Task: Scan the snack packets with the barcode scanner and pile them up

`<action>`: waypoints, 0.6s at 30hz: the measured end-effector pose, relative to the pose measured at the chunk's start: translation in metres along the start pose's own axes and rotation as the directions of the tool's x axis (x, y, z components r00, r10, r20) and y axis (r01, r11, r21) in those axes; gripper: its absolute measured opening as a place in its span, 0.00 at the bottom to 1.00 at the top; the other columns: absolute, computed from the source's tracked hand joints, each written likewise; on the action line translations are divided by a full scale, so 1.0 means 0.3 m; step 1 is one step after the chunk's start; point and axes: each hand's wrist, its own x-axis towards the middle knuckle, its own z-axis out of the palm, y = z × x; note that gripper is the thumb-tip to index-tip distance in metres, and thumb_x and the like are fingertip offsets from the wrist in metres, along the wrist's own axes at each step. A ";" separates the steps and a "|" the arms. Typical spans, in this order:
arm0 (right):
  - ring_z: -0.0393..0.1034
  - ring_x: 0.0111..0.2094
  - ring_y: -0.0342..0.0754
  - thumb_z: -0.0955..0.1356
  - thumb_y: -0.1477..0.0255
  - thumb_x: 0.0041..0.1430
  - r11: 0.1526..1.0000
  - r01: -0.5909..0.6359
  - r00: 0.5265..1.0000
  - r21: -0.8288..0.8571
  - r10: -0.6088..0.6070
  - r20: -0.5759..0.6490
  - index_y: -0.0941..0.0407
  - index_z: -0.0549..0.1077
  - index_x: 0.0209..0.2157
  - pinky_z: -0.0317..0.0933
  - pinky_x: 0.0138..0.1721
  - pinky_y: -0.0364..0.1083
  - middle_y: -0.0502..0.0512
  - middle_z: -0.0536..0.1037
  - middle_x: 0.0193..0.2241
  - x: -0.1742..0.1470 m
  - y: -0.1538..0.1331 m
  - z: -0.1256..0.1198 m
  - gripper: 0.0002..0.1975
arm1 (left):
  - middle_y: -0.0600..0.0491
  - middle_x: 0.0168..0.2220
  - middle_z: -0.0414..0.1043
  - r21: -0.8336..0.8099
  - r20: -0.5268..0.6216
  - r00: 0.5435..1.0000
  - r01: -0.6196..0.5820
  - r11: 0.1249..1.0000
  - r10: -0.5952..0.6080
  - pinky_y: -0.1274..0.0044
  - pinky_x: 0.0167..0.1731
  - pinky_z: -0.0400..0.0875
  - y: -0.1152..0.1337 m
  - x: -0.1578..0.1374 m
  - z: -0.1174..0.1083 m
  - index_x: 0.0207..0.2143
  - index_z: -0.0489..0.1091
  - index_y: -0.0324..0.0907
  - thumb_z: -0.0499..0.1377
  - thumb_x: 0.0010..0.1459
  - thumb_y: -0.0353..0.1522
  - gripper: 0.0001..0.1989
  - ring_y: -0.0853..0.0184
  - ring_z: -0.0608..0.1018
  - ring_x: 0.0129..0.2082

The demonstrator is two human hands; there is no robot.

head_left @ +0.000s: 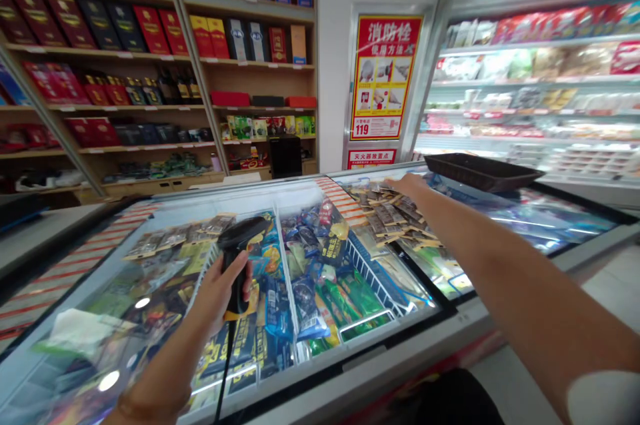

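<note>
My left hand [225,288] is wrapped round the handle of a black barcode scanner [243,235], and a cable hangs from its grip. The scanner is held above the open middle of a chest freezer [295,185] filled with wrapped ice creams. Below it lie dark blue packs with yellow print [245,338]. My right arm stretches across to the freezer's far side. There my right hand [407,184] is small and blurred beside a heap of brown packets [393,215]; its fingers do not show clearly, and whether it touches anything cannot be made out.
White wire baskets [367,265] divide the frozen goods. A dark brown tray [483,172] rests on the freezer's right part. Behind stand shelves of boxed bottles [250,42], a red fire-hydrant poster [385,75] and a lit refrigerated display [530,82]. Striped strips [343,200] cross the freezer.
</note>
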 end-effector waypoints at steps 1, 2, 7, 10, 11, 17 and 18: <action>0.71 0.51 0.69 0.79 0.55 0.45 0.995 -0.065 0.998 -0.080 0.067 0.020 0.59 0.75 0.26 0.61 0.49 0.62 0.79 0.78 0.37 0.012 0.003 0.005 0.22 | 0.61 0.23 0.67 0.007 0.000 1.000 0.007 1.000 -0.007 0.84 0.14 0.61 0.000 0.000 0.000 0.33 0.66 0.42 0.71 0.46 0.48 0.24 0.77 0.65 0.16; 0.71 0.51 0.69 0.78 0.52 0.45 0.980 -0.120 0.990 -0.160 0.130 0.054 0.60 0.76 0.27 0.61 0.49 0.62 0.81 0.78 0.39 0.022 0.002 0.014 0.24 | 0.61 0.23 0.67 0.014 0.001 1.000 0.009 1.000 -0.009 0.84 0.14 0.61 0.000 -0.001 0.001 0.33 0.66 0.42 0.71 0.46 0.48 0.24 0.76 0.65 0.16; 0.70 0.53 0.70 0.78 0.50 0.44 0.937 -0.230 0.962 -0.265 0.259 0.081 0.61 0.79 0.30 0.62 0.49 0.64 0.83 0.76 0.44 0.065 0.002 0.072 0.26 | 0.61 0.20 0.65 0.089 0.028 0.999 0.025 0.996 -0.027 0.83 0.15 0.61 -0.001 -0.003 -0.005 0.31 0.66 0.42 0.70 0.47 0.49 0.24 0.75 0.65 0.15; 0.70 0.54 0.70 0.78 0.51 0.44 0.930 -0.266 0.956 -0.254 0.288 0.051 0.61 0.80 0.33 0.63 0.49 0.64 0.83 0.75 0.47 0.098 0.013 0.099 0.26 | 0.61 0.18 0.63 0.131 0.039 0.999 0.031 0.991 -0.037 0.83 0.15 0.61 -0.006 -0.001 -0.010 0.29 0.66 0.42 0.69 0.49 0.50 0.23 0.75 0.65 0.15; 0.70 0.54 0.70 0.78 0.52 0.44 0.932 -0.274 0.955 -0.238 0.292 0.043 0.61 0.80 0.34 0.63 0.50 0.64 0.83 0.75 0.47 0.110 0.017 0.105 0.26 | 0.60 0.18 0.64 0.137 0.040 0.999 0.031 0.990 -0.036 0.82 0.15 0.62 -0.008 0.001 -0.011 0.29 0.66 0.42 0.69 0.49 0.50 0.23 0.75 0.65 0.15; 0.74 0.49 0.68 0.75 0.64 0.52 0.979 -0.201 0.979 0.032 0.200 0.028 0.64 0.79 0.42 0.64 0.48 0.64 0.79 0.78 0.43 0.144 -0.018 0.124 0.20 | 0.60 0.19 0.65 0.150 0.045 0.998 0.030 0.988 -0.037 0.82 0.15 0.63 -0.018 0.001 -0.007 0.30 0.65 0.42 0.70 0.47 0.50 0.25 0.75 0.66 0.15; 0.74 0.49 0.67 0.73 0.65 0.55 0.981 -0.184 0.983 0.065 0.184 0.005 0.66 0.77 0.46 0.65 0.47 0.63 0.81 0.78 0.44 0.134 -0.041 0.130 0.21 | 0.60 0.18 0.65 0.153 0.048 0.998 0.027 0.988 -0.035 0.82 0.15 0.63 -0.020 0.001 -0.007 0.30 0.65 0.42 0.70 0.47 0.50 0.25 0.75 0.66 0.15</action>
